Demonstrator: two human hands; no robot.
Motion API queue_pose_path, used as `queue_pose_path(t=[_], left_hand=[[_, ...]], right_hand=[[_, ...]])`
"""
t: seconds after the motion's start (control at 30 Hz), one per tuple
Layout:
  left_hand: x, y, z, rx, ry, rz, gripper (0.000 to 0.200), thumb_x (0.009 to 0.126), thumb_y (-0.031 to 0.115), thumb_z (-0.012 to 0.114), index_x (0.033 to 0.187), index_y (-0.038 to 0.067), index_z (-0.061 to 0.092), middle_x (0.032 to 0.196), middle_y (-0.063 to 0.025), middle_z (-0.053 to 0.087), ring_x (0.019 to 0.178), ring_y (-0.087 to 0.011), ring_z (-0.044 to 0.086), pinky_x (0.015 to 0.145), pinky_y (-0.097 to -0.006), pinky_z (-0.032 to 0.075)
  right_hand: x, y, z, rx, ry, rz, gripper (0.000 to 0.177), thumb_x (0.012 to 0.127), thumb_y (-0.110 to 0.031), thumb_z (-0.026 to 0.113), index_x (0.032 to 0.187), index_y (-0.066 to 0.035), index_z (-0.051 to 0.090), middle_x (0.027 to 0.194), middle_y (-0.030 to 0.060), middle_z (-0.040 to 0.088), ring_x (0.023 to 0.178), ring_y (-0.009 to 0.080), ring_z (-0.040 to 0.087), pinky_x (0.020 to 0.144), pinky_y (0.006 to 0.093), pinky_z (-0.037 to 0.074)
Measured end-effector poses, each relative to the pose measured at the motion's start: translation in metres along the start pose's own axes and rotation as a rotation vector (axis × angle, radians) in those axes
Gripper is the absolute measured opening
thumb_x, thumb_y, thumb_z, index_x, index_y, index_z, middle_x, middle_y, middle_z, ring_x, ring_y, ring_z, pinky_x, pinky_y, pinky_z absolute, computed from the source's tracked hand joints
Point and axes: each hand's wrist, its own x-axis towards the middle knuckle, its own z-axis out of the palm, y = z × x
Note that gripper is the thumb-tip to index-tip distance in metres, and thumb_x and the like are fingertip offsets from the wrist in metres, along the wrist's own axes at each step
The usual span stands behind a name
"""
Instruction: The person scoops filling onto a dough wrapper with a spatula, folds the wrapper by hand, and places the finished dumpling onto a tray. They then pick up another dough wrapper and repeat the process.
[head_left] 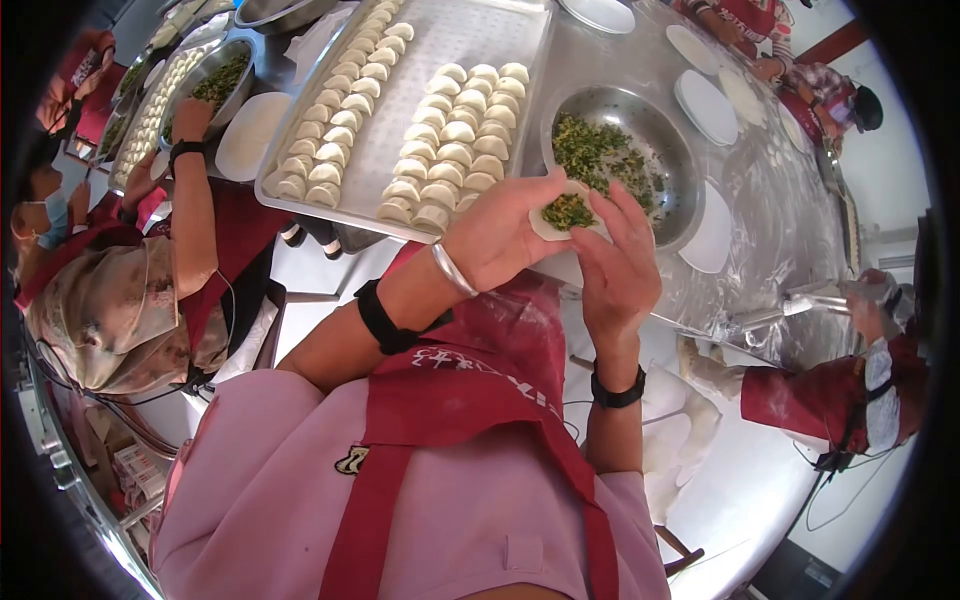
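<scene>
Up at the left, dumplings (457,132) sit in rows on a tray (380,150). Near the middle, the left hand (500,228) has its fingers closed on the left side of the open dough (546,229), with filling (568,211) on top. The right hand (622,282) pinches its right side, just beside the bowl (672,140).

The hands (500,232) (618,262) cover parts of the wrapper (546,226); the tray (450,42) runs off the top edge.
</scene>
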Motion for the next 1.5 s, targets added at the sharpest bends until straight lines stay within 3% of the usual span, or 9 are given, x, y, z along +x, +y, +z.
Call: queue_pose_path(t=[0.07,0.27,0.6,0.7,0.8,1.0,1.1,1.4,1.5], left_hand=[[-0.007,0.0,0.005,0.099,0.056,0.026,0.035,0.101,0.023,0.054,0.128,-0.001,0.052,0.126,-0.0084,0.058,0.114,-0.0186,0.058,0.094,-0.036,0.051],[-0.011,0.002,0.013,0.845,-0.095,0.153,0.041,0.097,0.015,0.062,0.132,-0.004,0.053,0.119,-0.0074,0.063,0.107,-0.0105,0.059,0.092,-0.0257,0.05],[-0.009,-0.003,0.019,0.76,-0.092,0.218,0.031,0.098,0.015,0.059,0.121,-0.005,0.062,0.112,-0.008,0.065,0.1,-0.0125,0.062,0.091,-0.0282,0.054],[-0.007,-0.007,0.019,0.668,-0.018,0.291,0.034,0.1,0.015,0.056,0.125,-0.007,0.058,0.113,-0.0116,0.065,0.103,-0.0173,0.063,0.094,-0.0314,0.055],[-0.003,-0.013,0.012,0.616,0.058,0.439,0.037,0.1,0.013,0.055,0.13,-0.009,0.053,0.115,-0.0154,0.064,0.107,-0.0218,0.064,0.095,-0.0341,0.055],[-0.009,-0.022,0.022,0.541,0.152,0.516,0.039,0.099,0.011,0.056,0.132,-0.009,0.051,0.119,-0.0175,0.063,0.109,-0.0232,0.064,0.094,-0.035,0.057],[-0.009,-0.029,0.018,0.566,0.174,0.524,0.036,0.099,0.01,0.056,0.131,-0.008,0.054,0.118,-0.0158,0.064,0.107,-0.0212,0.065,0.093,-0.0334,0.057],[-0.012,-0.033,0.014,0.618,0.179,0.513,0.033,0.099,0.008,0.056,0.128,-0.006,0.057,0.112,-0.0109,0.068,0.101,-0.0149,0.065,0.091,-0.0294,0.056],[-0.013,-0.035,0.014,0.66,0.165,0.536,0.031,0.099,0.008,0.056,0.127,-0.005,0.059,0.112,-0.01,0.067,0.101,-0.0145,0.065,0.091,-0.0288,0.056]], right_hand=[[0.003,-0.001,0.001,0.046,0.03,0.069,0.015,0.075,0.002,0.073,0.088,-0.002,0.069,0.113,0.0141,0.069,0.116,0.0383,0.06,0.095,0.044,0.05],[0.011,-0.004,0.001,0.122,0.092,0.165,0.013,0.077,0.005,0.069,0.087,-0.002,0.068,0.112,0.0149,0.069,0.116,0.0375,0.06,0.096,0.0425,0.049],[0.013,0.001,0.005,0.229,0.119,0.217,0.024,0.079,0.006,0.067,0.102,0.0,0.071,0.115,0.0146,0.069,0.119,0.0319,0.06,0.1,0.0394,0.046],[0.01,-0.009,0.009,0.393,0.255,0.492,0.027,0.083,0.004,0.067,0.11,0.003,0.069,0.12,0.016,0.067,0.119,0.029,0.06,0.101,0.0377,0.045],[0.003,-0.021,0.006,0.438,0.362,0.627,0.03,0.087,0.001,0.067,0.117,0.005,0.066,0.124,0.0163,0.065,0.119,0.0252,0.06,0.101,0.0356,0.045],[-0.008,-0.032,0.012,0.599,0.38,0.884,0.028,0.087,-0.002,0.069,0.115,0.005,0.068,0.124,0.0154,0.065,0.112,0.0213,0.063,0.098,0.0326,0.047],[-0.006,-0.033,0.014,0.619,0.4,0.83,0.027,0.086,-0.002,0.071,0.112,0.004,0.069,0.123,0.015,0.066,0.109,0.0208,0.064,0.095,0.0328,0.049],[0.0,-0.036,0.013,0.148,0.332,0.601,0.014,0.081,0.001,0.073,0.094,0.003,0.071,0.114,0.0173,0.069,0.105,0.0262,0.067,0.09,0.0353,0.052],[0.003,-0.037,0.011,0.248,0.343,0.601,0.011,0.081,0.002,0.072,0.091,0.004,0.07,0.114,0.0178,0.069,0.104,0.0271,0.067,0.087,0.0353,0.053]])
